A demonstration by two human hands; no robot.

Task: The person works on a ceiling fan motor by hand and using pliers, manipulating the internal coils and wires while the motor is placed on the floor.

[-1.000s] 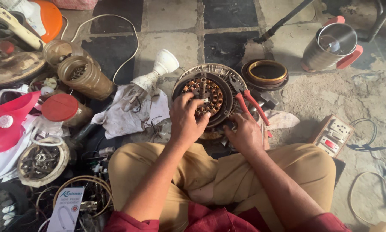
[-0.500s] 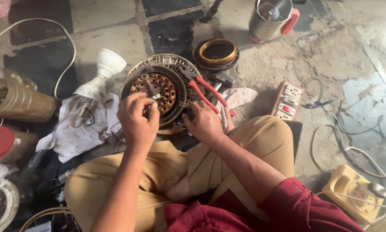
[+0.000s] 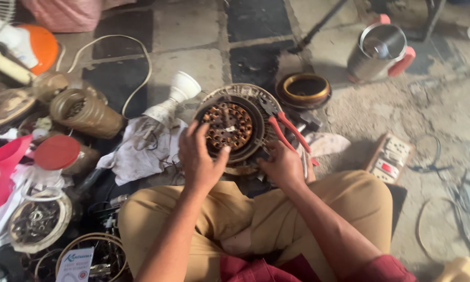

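Note:
A round fan motor with copper windings in a dark ring and a metal outer cover rests on the floor against my crossed legs. My left hand grips its lower left rim, thumb on the dark ring. My right hand holds its lower right edge, fingers curled under. Red-handled pliers lie across the motor's right side, just above my right hand.
A white bulb holder on a crumpled cloth lies left. A brass-rimmed ring and a steel jar sit behind. A socket board is right. Red lid, pink plastic, wire coils and parts crowd the left.
The view has swung back left and shifted, so the motor sits nearer the centre. Both hands stay on the motor; the left has slid from its face down to the lower left rim.

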